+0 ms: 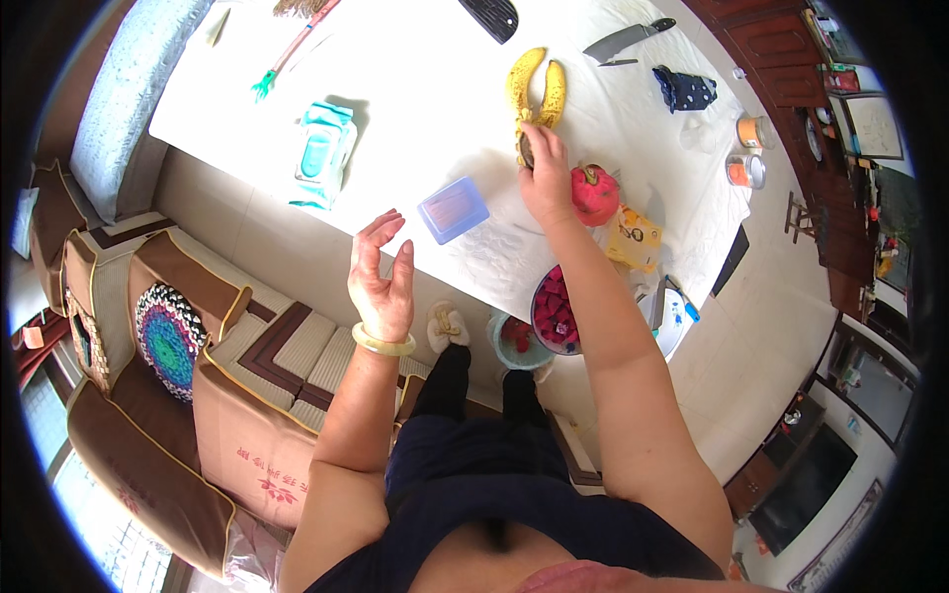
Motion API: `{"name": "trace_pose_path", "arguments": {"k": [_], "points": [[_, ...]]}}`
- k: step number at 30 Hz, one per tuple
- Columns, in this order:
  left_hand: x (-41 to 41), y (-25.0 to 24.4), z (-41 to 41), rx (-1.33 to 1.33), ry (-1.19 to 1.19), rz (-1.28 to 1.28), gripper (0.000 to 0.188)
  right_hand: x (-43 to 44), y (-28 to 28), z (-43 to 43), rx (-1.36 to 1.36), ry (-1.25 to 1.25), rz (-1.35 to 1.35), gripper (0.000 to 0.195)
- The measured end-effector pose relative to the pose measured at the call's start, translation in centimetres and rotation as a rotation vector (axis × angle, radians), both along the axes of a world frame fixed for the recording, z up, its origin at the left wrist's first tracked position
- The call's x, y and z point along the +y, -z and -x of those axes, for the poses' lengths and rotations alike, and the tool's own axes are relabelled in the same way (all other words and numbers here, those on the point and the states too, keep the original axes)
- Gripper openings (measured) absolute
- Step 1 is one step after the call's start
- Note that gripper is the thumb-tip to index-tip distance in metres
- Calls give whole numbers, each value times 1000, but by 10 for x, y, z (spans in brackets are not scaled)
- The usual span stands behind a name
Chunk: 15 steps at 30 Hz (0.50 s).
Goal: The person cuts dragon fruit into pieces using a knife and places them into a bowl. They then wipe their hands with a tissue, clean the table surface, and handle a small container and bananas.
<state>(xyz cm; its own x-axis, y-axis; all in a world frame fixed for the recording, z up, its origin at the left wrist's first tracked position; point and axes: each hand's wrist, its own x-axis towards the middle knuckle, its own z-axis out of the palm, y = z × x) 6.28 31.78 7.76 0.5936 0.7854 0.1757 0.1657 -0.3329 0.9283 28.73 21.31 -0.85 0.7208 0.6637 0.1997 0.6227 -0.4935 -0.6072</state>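
Note:
At the stem end of two spotted yellow bananas [554, 93], my right hand [545, 167] has its fingers curled over the stalk and a dark brown patch. Just right of that hand rests a whole red dragon fruit [595, 195], with a yellow packet [635, 239] below it. Under my right forearm, which hides part of it, stands a bowl of diced dark-red fruit [554, 307]. My left hand [379, 278] is raised by the table's near edge, empty, fingers apart. Close to it lies a translucent blue box [454, 210] with what look like toothpicks inside.
The white-covered table [415, 96] also bears a wet-wipes pack [324, 154], a kitchen knife [629, 41], a dark polka-dot cloth [686, 89], two jars [745, 170] and a white plate [673, 326]. A bin [511, 348] with red scraps stands by my feet. A sofa [245, 333] is at left.

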Motion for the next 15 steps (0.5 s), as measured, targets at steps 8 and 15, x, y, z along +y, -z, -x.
{"name": "trace_pose_path", "arguments": {"k": [8, 15], "points": [[3, -8, -28, -18, 39, -6, 24, 6, -11, -16, 1134, 312, -715, 61], [-9, -4, -28, -15, 66, 76, 23, -23, -13, -33, 1257, 204, -352, 57]]}}
